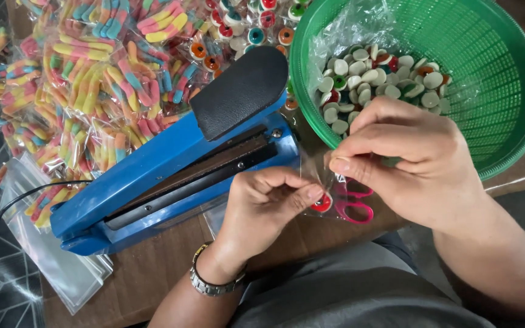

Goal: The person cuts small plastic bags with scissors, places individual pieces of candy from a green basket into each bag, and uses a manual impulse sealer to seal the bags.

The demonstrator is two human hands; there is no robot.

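My left hand (267, 205) and my right hand (405, 159) pinch the top of a small clear plastic bag (323, 185) between them, in front of a blue heat sealer (171, 164). A round red candy (322, 203) sits inside the bag near my left thumb. My left wrist wears a metal watch (211, 282). Behind my right hand stands a green basket (493, 79) lined with clear plastic and holding several round gummy candies (372, 79) with white backs and coloured centres.
Pink-handled scissors (355, 206) lie on the brown table under the bag. Sealed packets of striped gummy worms (92, 85) pile up at the left, packets of round candies (244, 27) at the top. Empty clear bags (62, 267) and a black cable (13, 206) lie at the lower left.
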